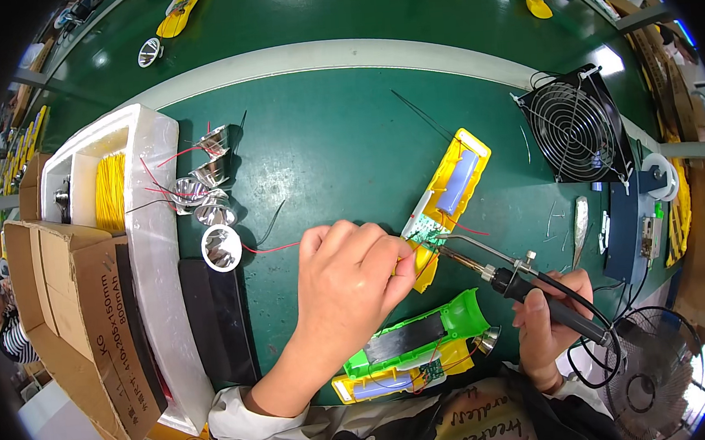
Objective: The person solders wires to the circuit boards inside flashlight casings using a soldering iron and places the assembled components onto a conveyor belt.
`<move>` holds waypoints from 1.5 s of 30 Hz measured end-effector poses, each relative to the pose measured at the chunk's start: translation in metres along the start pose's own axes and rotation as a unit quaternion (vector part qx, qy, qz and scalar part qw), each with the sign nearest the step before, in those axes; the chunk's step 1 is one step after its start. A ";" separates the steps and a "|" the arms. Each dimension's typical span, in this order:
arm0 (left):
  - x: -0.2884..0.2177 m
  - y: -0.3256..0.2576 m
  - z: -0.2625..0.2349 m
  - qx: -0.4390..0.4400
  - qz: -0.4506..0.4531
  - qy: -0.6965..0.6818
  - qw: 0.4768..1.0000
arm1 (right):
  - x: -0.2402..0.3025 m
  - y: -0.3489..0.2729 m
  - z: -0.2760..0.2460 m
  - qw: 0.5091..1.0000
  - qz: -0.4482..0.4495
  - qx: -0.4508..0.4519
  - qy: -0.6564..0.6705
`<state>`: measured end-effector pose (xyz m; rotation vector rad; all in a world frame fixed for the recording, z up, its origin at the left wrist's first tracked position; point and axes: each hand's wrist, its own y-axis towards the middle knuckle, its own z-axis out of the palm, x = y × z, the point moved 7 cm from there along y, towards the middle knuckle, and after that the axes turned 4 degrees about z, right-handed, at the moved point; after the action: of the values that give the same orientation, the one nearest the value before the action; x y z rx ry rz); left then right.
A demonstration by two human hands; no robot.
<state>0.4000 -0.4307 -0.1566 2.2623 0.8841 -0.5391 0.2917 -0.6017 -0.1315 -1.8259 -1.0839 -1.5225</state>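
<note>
A yellow flashlight housing (466,181) lies tilted on the green bench, with a blue cell and a small green circuit board (425,231) inside. My left hand (348,273) is closed at the board's left side; its fingertips are partly hidden. A red wire from the upright silver reflector (222,248) disappears under this hand. My right hand (549,321) grips a soldering iron (568,318) with a thin metal feed tube fixed along it. The iron's tip is at the board. Below lie a green housing (406,339) and another yellow housing (382,387) with a cell and wires.
Several reflectors (212,174) with red and black wires stand left, beside a white foam box (151,144) with yellow wire and a cardboard carton (71,289). A black fan (575,127) stands far right, a blue device (624,225) nearer, a mesh guard (650,387) lower right.
</note>
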 end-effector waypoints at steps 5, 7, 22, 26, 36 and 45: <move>0.000 0.000 -0.001 -0.005 -0.002 0.004 1.000 | -0.001 0.000 0.000 1.000 0.001 -0.004 0.007; 0.000 0.001 -0.003 -0.010 -0.005 0.006 1.000 | -0.001 0.000 0.000 1.000 -0.001 -0.003 0.009; 0.000 0.002 -0.002 0.001 -0.011 0.001 1.000 | -0.004 -0.002 0.000 1.000 -0.009 -0.005 0.003; 0.001 0.001 -0.001 -0.002 -0.007 0.001 1.000 | -0.006 -0.003 0.000 1.000 0.008 -0.007 0.013; 0.001 0.000 -0.001 0.001 -0.008 0.003 1.000 | -0.008 -0.004 -0.001 1.000 0.015 -0.014 0.022; 0.002 0.001 -0.001 0.001 -0.011 0.005 1.000 | -0.006 -0.004 -0.003 1.000 0.014 -0.013 0.016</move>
<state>0.4021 -0.4300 -0.1566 2.2612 0.9135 -0.5400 0.2863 -0.6032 -0.1369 -1.8208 -1.0238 -1.5519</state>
